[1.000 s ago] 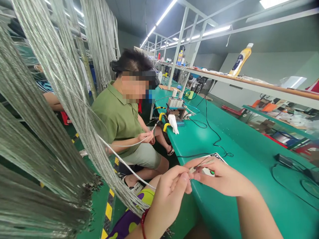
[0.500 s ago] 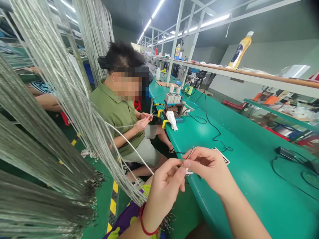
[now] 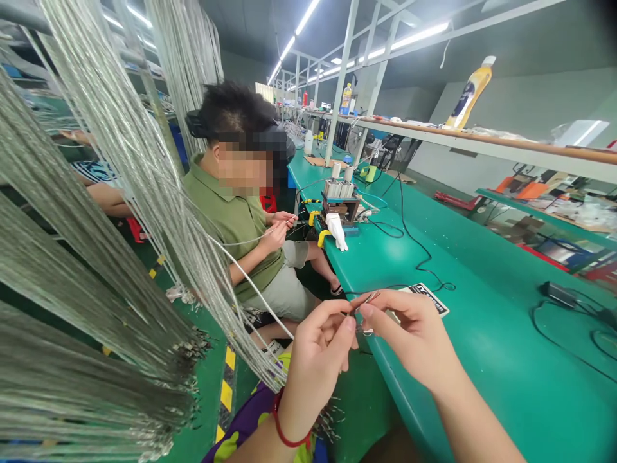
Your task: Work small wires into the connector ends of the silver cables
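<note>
My left hand (image 3: 318, 350), with a red band at the wrist, is closed in a pinch, thumb against fingertips. A white cable (image 3: 260, 292) runs down from the hanging bundle and passes behind this hand. My right hand (image 3: 414, 331) is closed too, thumb and forefinger pinching thin wires (image 3: 371, 298) whose ends poke up above the fingers. Both sets of fingertips nearly meet over the front edge of the green table (image 3: 482, 334). What lies between the left fingertips is small and dark, apparently the same wire end; the fingers mostly hide it.
A large bundle of silvery cables (image 3: 139, 161) hangs at left. Beyond my hands a co-worker in a green shirt (image 3: 231, 218) sits holding a cable. A small press machine (image 3: 340, 199) with a white glove (image 3: 336, 231), a printed card (image 3: 429, 298) and black cords (image 3: 419, 257) are on the table.
My fingertips have shifted slightly around the wires, and dark wire now shows between them. The view has moved a little; the co-worker's hands have shifted slightly.
</note>
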Tool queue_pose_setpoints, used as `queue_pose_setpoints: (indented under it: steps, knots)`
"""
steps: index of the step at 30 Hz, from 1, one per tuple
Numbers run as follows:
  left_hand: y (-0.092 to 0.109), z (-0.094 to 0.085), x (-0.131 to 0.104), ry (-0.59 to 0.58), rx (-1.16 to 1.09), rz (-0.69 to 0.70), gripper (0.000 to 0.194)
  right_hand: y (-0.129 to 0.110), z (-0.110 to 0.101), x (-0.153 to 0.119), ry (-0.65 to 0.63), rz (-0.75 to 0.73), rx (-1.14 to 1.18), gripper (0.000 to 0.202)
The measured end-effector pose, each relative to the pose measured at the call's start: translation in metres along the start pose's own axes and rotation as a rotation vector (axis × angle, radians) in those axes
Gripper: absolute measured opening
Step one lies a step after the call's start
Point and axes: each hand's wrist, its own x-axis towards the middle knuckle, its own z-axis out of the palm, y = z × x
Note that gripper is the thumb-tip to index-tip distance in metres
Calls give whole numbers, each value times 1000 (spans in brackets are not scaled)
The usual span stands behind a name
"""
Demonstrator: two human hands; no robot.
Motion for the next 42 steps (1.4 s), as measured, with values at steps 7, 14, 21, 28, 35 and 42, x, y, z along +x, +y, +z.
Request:
queue_pose_setpoints:
  steps: [7,14,21,28,35,42]
  knots:
    - [-4,-2,-2,18,-21,21,23,-3,7,-4,157,-103,-145,15]
    - [-4,-2,-3,86,-66,63,18,-2,8,-5,222,-75,-49,9]
    - [-3,-3,-9,62,-261,66,21,10,9,-2,70,66,305,7]
    - [-8,-5,-9,-45,-231,75,17,14,5,0,-11,250,484,13]
    - [-11,-9,-7,-113,-221,27,21,7,5,0,-1,296,564,13]
    - [-8,-10,-3,-218,-164,-12,34,15,1,4,-126,271,567,14]
